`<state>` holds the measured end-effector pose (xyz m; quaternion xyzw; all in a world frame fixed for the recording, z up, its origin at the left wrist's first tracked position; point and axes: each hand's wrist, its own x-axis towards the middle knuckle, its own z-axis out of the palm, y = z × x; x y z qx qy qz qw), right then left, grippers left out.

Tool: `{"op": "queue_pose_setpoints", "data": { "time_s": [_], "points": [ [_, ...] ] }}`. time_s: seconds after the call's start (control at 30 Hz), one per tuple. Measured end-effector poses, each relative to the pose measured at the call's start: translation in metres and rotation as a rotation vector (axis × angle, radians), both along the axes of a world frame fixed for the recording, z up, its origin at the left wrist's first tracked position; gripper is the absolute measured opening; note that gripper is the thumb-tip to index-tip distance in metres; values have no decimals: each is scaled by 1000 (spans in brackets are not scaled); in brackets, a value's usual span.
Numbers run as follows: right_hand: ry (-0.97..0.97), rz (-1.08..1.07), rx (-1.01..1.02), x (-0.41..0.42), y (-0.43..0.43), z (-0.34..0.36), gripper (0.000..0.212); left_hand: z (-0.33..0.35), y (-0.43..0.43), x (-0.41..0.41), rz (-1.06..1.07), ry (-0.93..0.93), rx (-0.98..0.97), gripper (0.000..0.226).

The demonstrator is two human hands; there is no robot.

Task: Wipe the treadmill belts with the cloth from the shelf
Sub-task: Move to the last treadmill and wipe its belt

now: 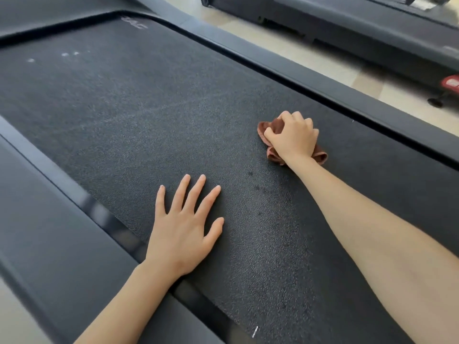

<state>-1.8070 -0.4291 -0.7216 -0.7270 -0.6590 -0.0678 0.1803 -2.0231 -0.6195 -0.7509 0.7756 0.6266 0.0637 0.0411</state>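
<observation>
I am noting pale marks [67,54] far up the belt [124,108]. The left hand [183,227] is lying flat, fingers [195,192] spread, holding nothing. The right hand [295,137] is gripping the bunched cloth [269,127] near the right edge, with the marks well up-left of it.

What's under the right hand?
A bunched brown cloth, gripped by the right hand on the treadmill belt. Its edges stick out; its middle and the belt beneath are hidden.

Cloth [272,155]: rust-brown, bunched, lying on belt near its right edge, mostly hidden. Belt [154,115]: dark grey, pebbled texture, pale scuffs and white specks at far end, darker spots just behind cloth.
</observation>
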Motion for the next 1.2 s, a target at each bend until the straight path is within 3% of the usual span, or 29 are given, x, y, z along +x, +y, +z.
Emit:
{"op": "queue_pose_setpoints", "data": {
  "time_s": [0.23, 0.43, 0.63, 0.83, 0.97, 1.1, 1.2],
  "points": [
    [-2, 307, 152, -39, -143, -8, 26, 11, 2, -15, -52, -9, -106, 82],
    [89, 643, 132, -37, -260, -4, 17, 19, -27, -66, -12, 0, -97, 66],
    [110, 612, 141, -48, -198, -6, 22, 18, -32, -68, -11, -38, -87, 63],
    [15, 313, 95, -81, -58, -4, 35, 14, -33, -70, -29, -17, -73, 64],
    [-1, 132, -32, -103, -40, -2, 37, 15, -31, -85, -69, -52, -83, 69],
    [6, 399, 141, -98, -120, -9, 31, 20, -20, -127, 80, 8, -52, 76],
    [66, 610, 129, -85, -206, -6, 24, 22, -19, -148, 162, 8, -74, 82]
  ]
}}
